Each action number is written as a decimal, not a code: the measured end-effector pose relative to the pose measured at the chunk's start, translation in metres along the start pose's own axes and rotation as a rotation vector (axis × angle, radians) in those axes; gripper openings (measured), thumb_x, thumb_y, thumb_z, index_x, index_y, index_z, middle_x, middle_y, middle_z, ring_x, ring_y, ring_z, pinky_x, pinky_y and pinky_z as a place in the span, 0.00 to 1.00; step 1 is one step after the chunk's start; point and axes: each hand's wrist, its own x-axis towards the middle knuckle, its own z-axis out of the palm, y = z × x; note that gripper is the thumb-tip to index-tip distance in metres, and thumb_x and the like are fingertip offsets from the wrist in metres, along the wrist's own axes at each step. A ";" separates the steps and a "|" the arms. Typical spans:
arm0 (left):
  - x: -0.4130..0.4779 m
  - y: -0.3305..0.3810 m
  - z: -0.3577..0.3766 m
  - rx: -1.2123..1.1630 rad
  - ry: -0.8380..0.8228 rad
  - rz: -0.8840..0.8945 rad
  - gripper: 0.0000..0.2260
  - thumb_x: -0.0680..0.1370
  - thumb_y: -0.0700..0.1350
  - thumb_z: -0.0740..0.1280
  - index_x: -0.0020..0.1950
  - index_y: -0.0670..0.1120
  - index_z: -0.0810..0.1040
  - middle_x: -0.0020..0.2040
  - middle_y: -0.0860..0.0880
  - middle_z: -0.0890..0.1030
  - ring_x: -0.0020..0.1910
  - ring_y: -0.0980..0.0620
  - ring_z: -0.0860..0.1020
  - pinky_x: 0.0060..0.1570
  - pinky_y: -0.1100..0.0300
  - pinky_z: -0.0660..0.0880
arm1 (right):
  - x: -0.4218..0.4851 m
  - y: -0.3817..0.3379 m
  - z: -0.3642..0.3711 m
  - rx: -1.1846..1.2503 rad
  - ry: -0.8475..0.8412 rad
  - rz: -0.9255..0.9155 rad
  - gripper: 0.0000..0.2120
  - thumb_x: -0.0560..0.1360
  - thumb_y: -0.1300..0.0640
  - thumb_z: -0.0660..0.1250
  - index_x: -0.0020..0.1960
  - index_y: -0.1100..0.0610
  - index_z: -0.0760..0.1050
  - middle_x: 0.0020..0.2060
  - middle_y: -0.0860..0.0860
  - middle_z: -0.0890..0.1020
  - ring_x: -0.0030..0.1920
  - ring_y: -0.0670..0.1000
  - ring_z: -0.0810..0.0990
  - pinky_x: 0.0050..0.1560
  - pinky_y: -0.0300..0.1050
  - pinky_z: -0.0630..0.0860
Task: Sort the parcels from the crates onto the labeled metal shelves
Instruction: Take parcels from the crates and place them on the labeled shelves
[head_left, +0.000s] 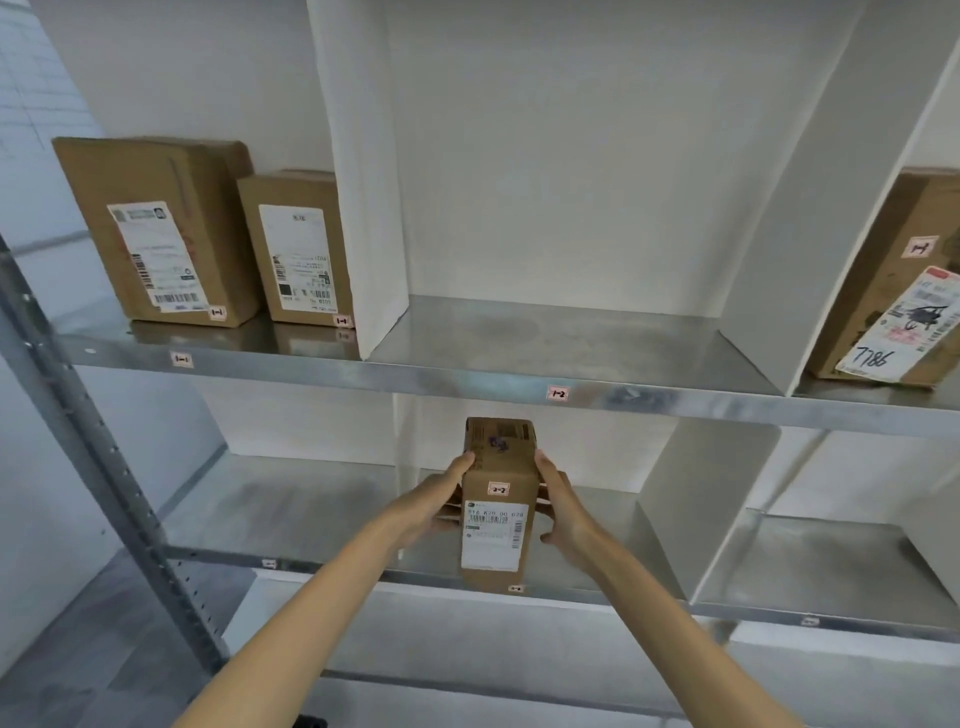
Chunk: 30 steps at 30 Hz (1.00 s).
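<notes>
Bright, soft, even light on my shelving, bent by the wide lens.
The white dividers (363, 208) wash out almost featureless, while the upper shelf (545, 332) carries a dull grey sheen and a faint reflection under the large box (156, 228) at its left end. Shade gathers on the lower shelf (291, 499) beneath that front edge. The upright (104, 467) bows toward the left side, and I cannot read the blurred fine print on the parcel (498, 499).

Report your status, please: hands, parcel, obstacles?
Left hand and right hand hold 2-2 parcel by its sides. Parcel upright at lower shelf front edge. No obstacle seen behind it.
</notes>
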 end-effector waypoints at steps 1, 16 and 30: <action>0.010 -0.002 -0.004 0.009 0.001 0.005 0.25 0.76 0.68 0.51 0.50 0.52 0.80 0.56 0.47 0.81 0.62 0.48 0.74 0.70 0.47 0.63 | 0.007 0.001 0.002 0.000 -0.012 0.018 0.29 0.75 0.35 0.56 0.66 0.54 0.61 0.63 0.52 0.72 0.67 0.55 0.68 0.67 0.66 0.59; 0.100 -0.055 -0.012 -0.145 0.152 -0.004 0.22 0.83 0.53 0.45 0.44 0.48 0.76 0.44 0.43 0.82 0.42 0.48 0.80 0.50 0.54 0.76 | 0.081 0.044 0.035 0.005 0.063 0.095 0.20 0.79 0.46 0.60 0.60 0.60 0.62 0.55 0.55 0.76 0.49 0.47 0.77 0.39 0.47 0.75; 0.132 -0.046 -0.018 -0.145 0.292 0.081 0.21 0.81 0.61 0.45 0.46 0.54 0.75 0.48 0.43 0.83 0.48 0.45 0.82 0.55 0.46 0.77 | 0.123 0.036 0.042 0.124 0.125 0.066 0.18 0.78 0.48 0.63 0.59 0.61 0.65 0.52 0.57 0.79 0.47 0.51 0.80 0.51 0.58 0.78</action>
